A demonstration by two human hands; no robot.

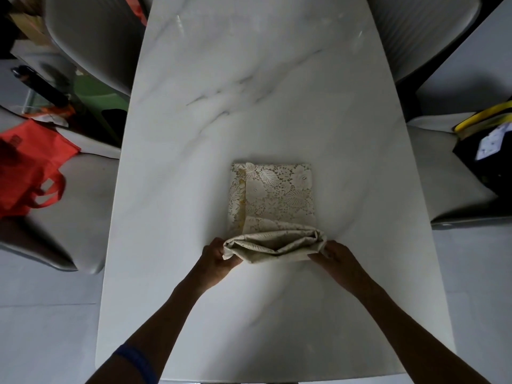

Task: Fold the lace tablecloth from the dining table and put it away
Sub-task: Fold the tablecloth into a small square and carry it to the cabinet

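Note:
The cream lace tablecloth [277, 192] lies folded into a small thick square near the middle of the white marble dining table [249, 92]. Its near edge is lifted off the table, and the stacked layers gape open towards me. My left hand [217, 254] grips the near left corner of the bundle. My right hand [333, 259] pinches the near right corner. The far half of the cloth lies flat on the marble.
Grey chairs [91, 37] stand along both sides of the table. A red bag [30, 164] lies on the chair at the left. A black and yellow bag [487, 145] sits on the chair at the right.

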